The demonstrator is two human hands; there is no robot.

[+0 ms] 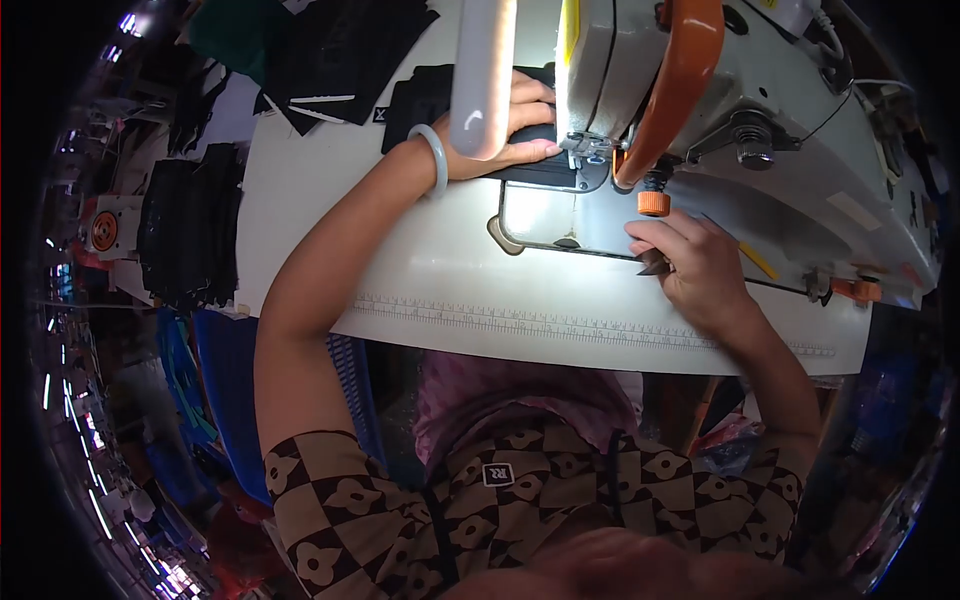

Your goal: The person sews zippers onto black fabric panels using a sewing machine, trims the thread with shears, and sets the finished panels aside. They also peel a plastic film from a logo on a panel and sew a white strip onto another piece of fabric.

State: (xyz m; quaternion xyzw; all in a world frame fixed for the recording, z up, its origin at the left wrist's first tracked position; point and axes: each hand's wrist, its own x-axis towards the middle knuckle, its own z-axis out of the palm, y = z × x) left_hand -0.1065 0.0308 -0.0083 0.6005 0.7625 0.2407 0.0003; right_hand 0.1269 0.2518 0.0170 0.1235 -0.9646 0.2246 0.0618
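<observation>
My left hand (515,125), with a pale bangle (437,165) at the wrist, lies on black fabric (410,108) at the sewing machine's presser foot (582,150). Its fingers are stretched out over the cloth, partly covered by the lamp tube. On the right, my right hand (690,260) is closed around thread snips (655,264), whose dark pointed tips stick out below the fingers. It rests by the machine bed, under an orange knob (653,204). The rest of the snips is hidden in the palm.
A lit lamp tube (483,75) hangs over my left hand. The sewing machine (800,180) fills the upper right. More black cloth (340,60) lies at the back left, and a dark fabric stack (190,225) sits at the left edge. A ruler strip (560,325) runs along the table's front.
</observation>
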